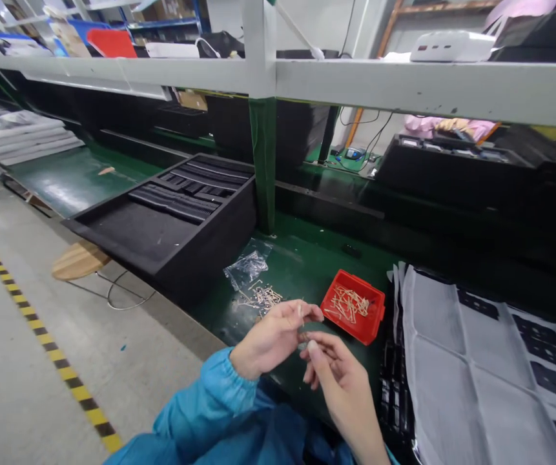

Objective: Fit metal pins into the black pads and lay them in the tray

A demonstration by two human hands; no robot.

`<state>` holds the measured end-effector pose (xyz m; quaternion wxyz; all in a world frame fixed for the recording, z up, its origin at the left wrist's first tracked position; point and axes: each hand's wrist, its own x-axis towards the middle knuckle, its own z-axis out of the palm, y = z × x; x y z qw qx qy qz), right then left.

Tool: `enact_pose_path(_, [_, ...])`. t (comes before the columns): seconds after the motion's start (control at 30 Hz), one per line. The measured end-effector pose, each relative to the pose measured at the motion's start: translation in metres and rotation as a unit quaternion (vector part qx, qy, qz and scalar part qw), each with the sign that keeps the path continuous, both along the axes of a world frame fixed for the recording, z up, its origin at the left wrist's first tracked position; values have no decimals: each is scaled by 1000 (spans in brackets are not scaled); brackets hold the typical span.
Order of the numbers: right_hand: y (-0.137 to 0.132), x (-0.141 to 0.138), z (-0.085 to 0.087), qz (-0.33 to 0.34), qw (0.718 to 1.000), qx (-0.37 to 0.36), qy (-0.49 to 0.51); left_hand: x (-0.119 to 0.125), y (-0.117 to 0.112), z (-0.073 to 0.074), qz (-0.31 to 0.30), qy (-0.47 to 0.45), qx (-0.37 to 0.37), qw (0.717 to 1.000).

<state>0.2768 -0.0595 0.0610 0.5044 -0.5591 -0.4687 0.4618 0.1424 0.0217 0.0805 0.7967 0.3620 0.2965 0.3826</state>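
My left hand (278,332) and my right hand (339,369) are close together over the front of the green bench, fingertips almost touching. Each has thumb and fingers drawn into a pinch; whatever lies between them is too small to make out. Just beyond my right hand sits a red tray (363,333) with many thin cream-coloured pieces (349,302) in it. A loose pile of similar small pale pieces (267,297) lies on the bench past my left hand. Beside that pile is a crumpled clear plastic bag (249,263).
On the left stands a large black tray (210,242) of black ribbed strips (175,201). To the right lie stacked black trays under a grey sheet (435,310). A green-wrapped post (263,168) rises behind the bag. Across the bench show a co-worker's hand and pink sleeve (423,124).
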Motion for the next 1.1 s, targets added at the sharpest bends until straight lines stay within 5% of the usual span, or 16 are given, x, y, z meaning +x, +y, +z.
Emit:
enact_pose_path(0.1, [-5,0,8,-21,983,110,-145,8,-14,7,10,-69,-78,995])
enact_pose_path(0.23, [-9,-1,7,-52,906,256,-334,14,-23,8,23,-101,-132,986])
enact_pose_path(0.7, [-12,5,0,-74,881,304,-356,27,-36,10,70,-64,-140,986])
enact_pose_path(0.87, [-11,7,3,-61,896,289,-332,34,-40,4,125,15,-75,989])
enact_pose_path(1.0, [-10,11,5,-73,905,280,-311,37,-42,2,232,101,69,965])
enact_pose_path(1.1, [-11,13,8,-80,910,282,-294,34,-42,2,213,145,165,952])
